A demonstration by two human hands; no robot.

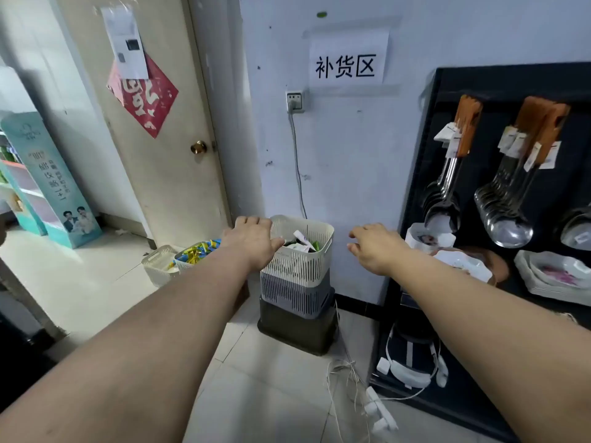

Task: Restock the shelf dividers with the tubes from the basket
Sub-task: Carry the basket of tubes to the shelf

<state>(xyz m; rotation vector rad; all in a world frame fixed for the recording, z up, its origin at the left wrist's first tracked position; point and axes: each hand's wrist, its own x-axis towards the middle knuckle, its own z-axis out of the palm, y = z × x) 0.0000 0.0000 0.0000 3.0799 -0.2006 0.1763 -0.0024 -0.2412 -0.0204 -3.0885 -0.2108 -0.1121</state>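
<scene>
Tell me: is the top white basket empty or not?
Not empty. The white basket holds tubes, visible just below its rim.

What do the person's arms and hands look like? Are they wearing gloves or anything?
The left arm and right arm are bare, with no sleeves showing. The left hand and right hand wear no gloves, and no watch, bracelet or ring can be seen.
</scene>
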